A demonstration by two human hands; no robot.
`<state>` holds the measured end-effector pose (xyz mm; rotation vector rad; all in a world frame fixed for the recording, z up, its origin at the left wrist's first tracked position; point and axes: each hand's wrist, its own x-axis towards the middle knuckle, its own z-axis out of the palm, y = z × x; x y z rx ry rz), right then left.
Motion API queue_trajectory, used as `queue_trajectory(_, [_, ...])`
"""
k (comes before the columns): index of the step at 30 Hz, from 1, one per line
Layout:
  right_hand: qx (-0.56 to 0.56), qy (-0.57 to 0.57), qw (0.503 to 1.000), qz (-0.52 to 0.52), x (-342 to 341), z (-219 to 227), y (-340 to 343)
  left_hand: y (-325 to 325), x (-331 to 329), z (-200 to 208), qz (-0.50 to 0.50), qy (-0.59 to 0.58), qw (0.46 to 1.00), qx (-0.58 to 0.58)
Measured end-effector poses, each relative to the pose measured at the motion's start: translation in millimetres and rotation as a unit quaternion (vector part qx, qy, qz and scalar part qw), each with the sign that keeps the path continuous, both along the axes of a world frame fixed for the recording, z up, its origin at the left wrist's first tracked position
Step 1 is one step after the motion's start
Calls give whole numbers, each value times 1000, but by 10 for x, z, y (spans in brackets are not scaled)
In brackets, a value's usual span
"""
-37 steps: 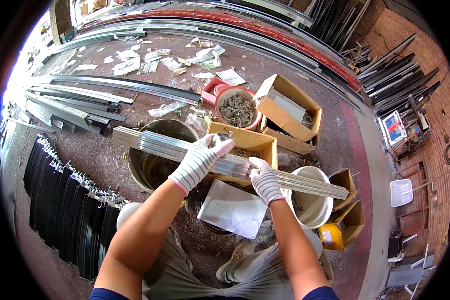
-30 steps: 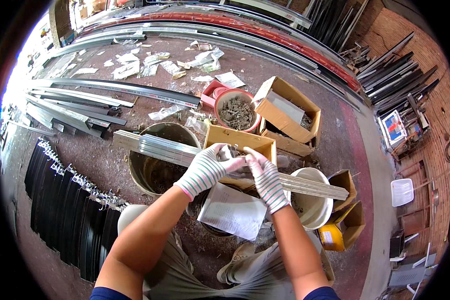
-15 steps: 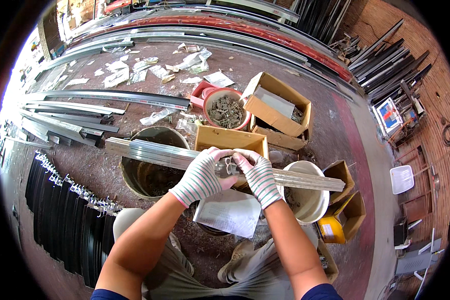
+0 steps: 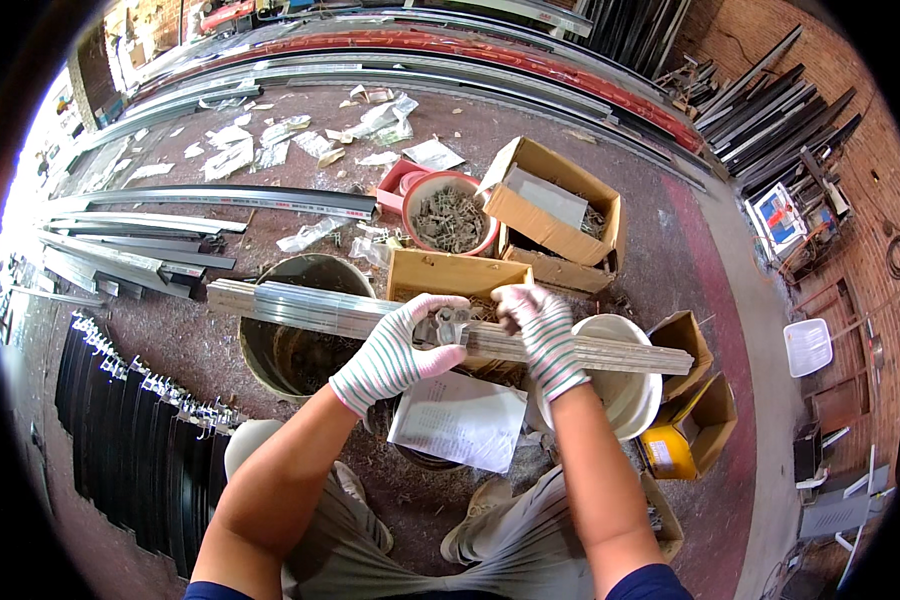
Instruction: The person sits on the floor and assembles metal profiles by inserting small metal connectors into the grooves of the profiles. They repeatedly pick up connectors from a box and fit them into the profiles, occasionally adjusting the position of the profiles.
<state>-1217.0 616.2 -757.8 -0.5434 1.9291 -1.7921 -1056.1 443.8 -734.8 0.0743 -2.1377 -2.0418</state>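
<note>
My left hand, in a white glove with green and pink stripes, curls thumb and fingers around a small silver metal profile piece. To its right, my similarly gloved right hand has its fingers curled together; whatever they may hold is hidden. Beneath both hands a long bar of stacked pale strips spans from a dark bucket to a white bucket. Silver metal profiles lie side by side along its left part. A written paper sheet lies just below the hands.
Behind the bar stand an open-topped box, a red-rimmed tub of small metal parts and a cardboard box. Black profiles lie in a row at left. A yellow carton stands at right.
My right hand has moved away from my left, to the right. The left hand has stayed nearly in place, and the metal piece in it shows more plainly.
</note>
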Motion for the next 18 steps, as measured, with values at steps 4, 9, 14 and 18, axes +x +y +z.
queue_trajectory(4, [202,477,824,-228,-660,-274,408,30,-59,4,3,10,999,51])
queue_trajectory(9, [115,147,981,-55,-97,-2,178,-5,-67,-197,78,30,994,-67])
queue_trajectory(14, [108,208,972,26,588,78,-81,109,-152,-291,106,96,934,-328])
queue_trajectory(18, [78,174,981,38,434,74,-70,181,-149,-360,88,126,945,-289])
